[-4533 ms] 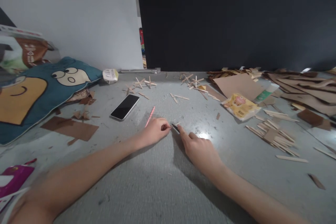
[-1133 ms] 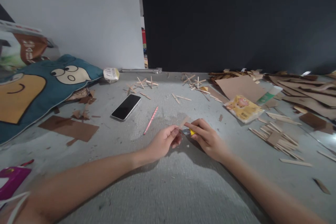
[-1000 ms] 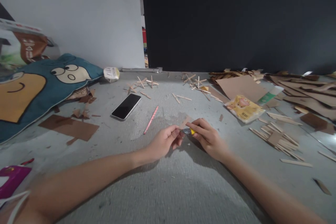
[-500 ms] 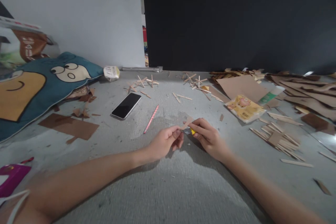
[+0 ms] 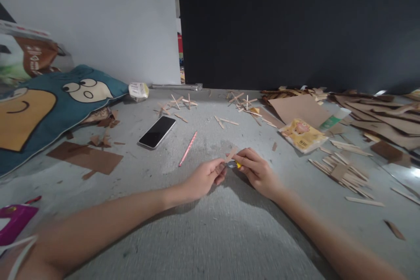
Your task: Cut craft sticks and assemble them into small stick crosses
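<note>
One blue cushion point(image 5: 78, 100) lies at far left; one phone point(image 5: 157, 132) and one pink pencil point(image 5: 188, 148) come next on the table point(image 5: 183, 245); of two hands, the left hand point(image 5: 203, 179) pinches one thin strip point(image 5: 231, 153); the right hand point(image 5: 259, 174) grips one yellow-handled blade point(image 5: 238, 165) (its metal close to the left fingertips); rightward lie one yellow packet point(image 5: 303, 134), one green-and-white tube point(image 5: 334, 119) and one bundle of sticks point(image 5: 339, 171), too overlapped to count.
</note>
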Tool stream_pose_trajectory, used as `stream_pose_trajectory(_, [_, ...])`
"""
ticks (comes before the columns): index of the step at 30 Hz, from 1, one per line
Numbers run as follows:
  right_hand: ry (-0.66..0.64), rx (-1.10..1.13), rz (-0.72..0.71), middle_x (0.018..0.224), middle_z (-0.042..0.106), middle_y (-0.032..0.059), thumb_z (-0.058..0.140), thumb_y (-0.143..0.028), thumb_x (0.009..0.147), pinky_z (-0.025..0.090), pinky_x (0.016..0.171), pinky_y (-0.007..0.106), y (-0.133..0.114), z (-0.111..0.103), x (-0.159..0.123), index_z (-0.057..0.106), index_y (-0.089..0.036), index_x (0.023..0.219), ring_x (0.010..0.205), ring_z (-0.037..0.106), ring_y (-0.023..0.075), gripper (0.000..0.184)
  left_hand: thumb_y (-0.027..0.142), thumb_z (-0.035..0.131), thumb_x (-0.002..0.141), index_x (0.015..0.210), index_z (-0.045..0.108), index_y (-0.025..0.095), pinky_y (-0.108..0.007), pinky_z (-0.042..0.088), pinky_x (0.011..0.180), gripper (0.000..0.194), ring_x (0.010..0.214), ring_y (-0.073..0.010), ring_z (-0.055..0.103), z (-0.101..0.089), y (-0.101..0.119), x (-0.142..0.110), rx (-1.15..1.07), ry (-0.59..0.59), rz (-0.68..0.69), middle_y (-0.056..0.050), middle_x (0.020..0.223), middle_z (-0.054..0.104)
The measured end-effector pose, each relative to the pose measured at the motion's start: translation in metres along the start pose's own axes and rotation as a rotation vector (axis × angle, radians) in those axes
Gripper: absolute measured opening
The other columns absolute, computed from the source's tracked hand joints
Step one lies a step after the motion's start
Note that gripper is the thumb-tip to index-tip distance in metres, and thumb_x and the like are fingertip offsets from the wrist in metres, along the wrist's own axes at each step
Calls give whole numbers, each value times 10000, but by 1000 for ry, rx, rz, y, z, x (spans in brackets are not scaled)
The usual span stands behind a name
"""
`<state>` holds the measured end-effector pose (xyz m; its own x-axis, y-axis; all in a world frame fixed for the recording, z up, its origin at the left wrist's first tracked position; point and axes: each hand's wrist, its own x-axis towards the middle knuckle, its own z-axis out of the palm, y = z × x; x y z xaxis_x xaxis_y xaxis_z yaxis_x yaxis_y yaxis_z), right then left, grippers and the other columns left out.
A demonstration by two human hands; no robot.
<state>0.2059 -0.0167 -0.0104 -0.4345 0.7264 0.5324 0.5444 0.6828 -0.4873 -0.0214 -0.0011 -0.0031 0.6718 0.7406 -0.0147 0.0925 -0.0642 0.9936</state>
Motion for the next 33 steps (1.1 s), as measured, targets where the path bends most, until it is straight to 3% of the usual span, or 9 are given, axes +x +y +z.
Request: stream_pose_trajectory(33, [51,26,-63,980,647,78,455,-93,1036,513,780,357,1,4,0,594,-328,1459,910,561,229,504,613,397,1046,855,497,194,-276,270,598,471,607,-116,356,-2,-2,1,-6,-42,24,42,703,425])
